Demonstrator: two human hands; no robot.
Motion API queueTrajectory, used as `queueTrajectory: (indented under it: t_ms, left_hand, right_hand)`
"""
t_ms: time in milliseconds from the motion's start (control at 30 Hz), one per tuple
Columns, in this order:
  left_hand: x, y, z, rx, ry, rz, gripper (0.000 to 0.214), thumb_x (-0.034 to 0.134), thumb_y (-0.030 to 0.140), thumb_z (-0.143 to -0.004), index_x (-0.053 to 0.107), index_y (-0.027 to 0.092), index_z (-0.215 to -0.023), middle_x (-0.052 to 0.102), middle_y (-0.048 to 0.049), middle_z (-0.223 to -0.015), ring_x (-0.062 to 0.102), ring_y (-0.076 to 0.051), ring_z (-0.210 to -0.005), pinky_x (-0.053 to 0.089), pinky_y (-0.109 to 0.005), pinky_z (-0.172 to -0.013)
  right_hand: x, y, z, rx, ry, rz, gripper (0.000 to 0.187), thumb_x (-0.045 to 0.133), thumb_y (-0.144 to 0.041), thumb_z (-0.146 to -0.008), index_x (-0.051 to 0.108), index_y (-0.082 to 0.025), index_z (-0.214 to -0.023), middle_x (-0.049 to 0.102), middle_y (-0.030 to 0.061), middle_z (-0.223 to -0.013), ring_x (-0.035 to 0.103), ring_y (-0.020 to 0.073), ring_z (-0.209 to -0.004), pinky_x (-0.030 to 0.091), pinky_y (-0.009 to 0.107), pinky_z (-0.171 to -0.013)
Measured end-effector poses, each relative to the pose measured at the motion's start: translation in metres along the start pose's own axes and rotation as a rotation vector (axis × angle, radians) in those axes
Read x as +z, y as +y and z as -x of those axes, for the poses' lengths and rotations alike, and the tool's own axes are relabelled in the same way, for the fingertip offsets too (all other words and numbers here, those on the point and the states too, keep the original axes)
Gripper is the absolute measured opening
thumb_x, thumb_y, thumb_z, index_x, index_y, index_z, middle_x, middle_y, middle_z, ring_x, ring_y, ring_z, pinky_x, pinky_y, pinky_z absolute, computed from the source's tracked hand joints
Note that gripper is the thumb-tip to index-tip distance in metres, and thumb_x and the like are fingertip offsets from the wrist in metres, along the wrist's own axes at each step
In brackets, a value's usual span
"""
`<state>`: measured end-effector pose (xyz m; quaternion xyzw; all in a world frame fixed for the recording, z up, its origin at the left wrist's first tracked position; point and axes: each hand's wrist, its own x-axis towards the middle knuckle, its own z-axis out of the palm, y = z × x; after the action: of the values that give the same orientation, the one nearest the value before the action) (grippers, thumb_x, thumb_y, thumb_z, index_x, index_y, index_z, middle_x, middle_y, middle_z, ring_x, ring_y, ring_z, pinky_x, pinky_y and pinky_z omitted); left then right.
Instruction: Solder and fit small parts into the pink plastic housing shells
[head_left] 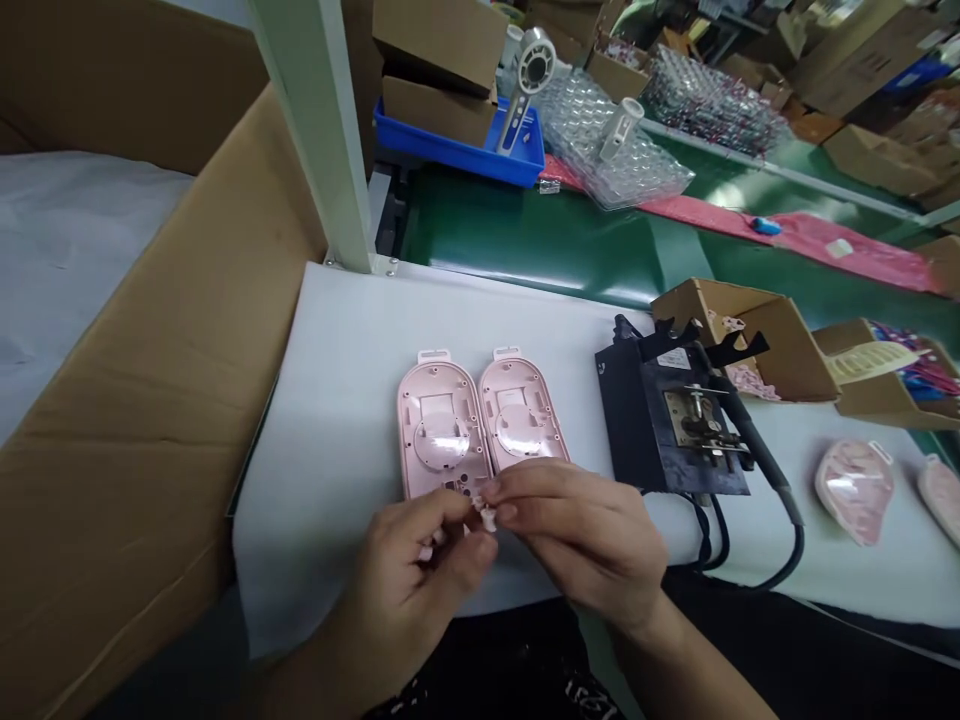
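Two pale pink plastic shells (442, 400) lie side by side, insides up, on the white work surface just beyond my hands. Between my fingertips is a small pink plastic part (489, 518). My left hand (412, 575) pinches it from the left with thumb and forefinger, and more pink bits (426, 552) show in its curled fingers. From the right, my right hand (592, 535) closes its thumb and forefinger on the same part. The lower ends of the shells are hidden behind my hands.
Right of the shells stands a black device (667, 420) with a clamp and thick cable (765, 460). Behind it is a cardboard box (795, 350) of small pink parts. Further right lies a pink shell (855, 490). A large carton (172, 380) and a post (322, 130) border the left.
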<state>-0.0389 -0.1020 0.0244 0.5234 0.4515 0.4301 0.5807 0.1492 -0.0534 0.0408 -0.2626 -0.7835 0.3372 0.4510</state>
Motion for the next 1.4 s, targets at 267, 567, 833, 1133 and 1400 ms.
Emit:
queueTrajectory:
  t_ms: [267,567,833,1133,1400]
  left_hand:
    - [-0.054,-0.017,-0.045,0.472,0.344,-0.884,0.004,0.067,0.02,-0.095,0.066,0.019,-0.091,0.063,0.0037,-0.071,0.054,-0.01,-0.062,0.04,-0.027,-0.058]
    - [-0.068,-0.032,-0.04,0.613,0.15,-0.901,0.006,0.065,0.018,-0.095,0.069,0.02,-0.091,0.058,0.0045,-0.068,0.051,-0.011,-0.059,0.037,-0.031,-0.055]
    - [-0.057,-0.024,-0.017,0.658,-0.116,-0.861,0.037,0.071,0.051,-0.091,0.068,0.018,-0.107,0.06,0.0022,-0.073,0.055,-0.016,-0.063,0.035,-0.034,-0.053]
    - [-0.063,-0.02,-0.011,0.609,-0.15,-1.204,0.011,0.061,0.025,-0.097,0.07,0.018,-0.098,0.065,-0.0001,-0.074,0.057,-0.018,-0.062,0.036,-0.035,-0.053]
    - [-0.028,-0.002,-0.023,0.559,0.175,-1.317,0.035,0.068,0.038,-0.096,0.067,0.012,-0.119,0.068,-0.0016,-0.078,0.061,-0.017,-0.066,0.042,-0.033,-0.057]
  right_hand:
    - [0.012,0.034,-0.04,0.039,-0.115,0.55,0.017,0.063,-0.004,-0.094,0.07,-0.015,-0.105,0.074,0.0057,-0.104,0.07,0.0151,-0.094,0.06,0.028,-0.079]
    - [0.005,0.02,-0.006,0.008,-0.416,0.573,0.019,0.064,-0.004,-0.093,0.067,-0.012,-0.11,0.069,0.0101,-0.104,0.062,0.0196,-0.092,0.056,0.035,-0.077]
    - [-0.009,0.016,0.004,0.108,-0.269,0.557,0.021,0.067,-0.004,-0.089,0.063,-0.015,-0.107,0.07,0.0078,-0.107,0.066,0.0166,-0.095,0.058,0.031,-0.082]
    - [-0.031,0.02,0.015,0.204,-0.017,0.675,0.019,0.067,-0.008,-0.089,0.065,-0.02,-0.103,0.07,0.0031,-0.094,0.067,0.0154,-0.086,0.056,0.03,-0.075]
    - [-0.023,0.027,0.036,0.206,-0.013,0.507,0.023,0.061,-0.006,-0.09,0.059,-0.021,-0.107,0.071,0.008,-0.112,0.065,0.0234,-0.11,0.055,0.043,-0.093]
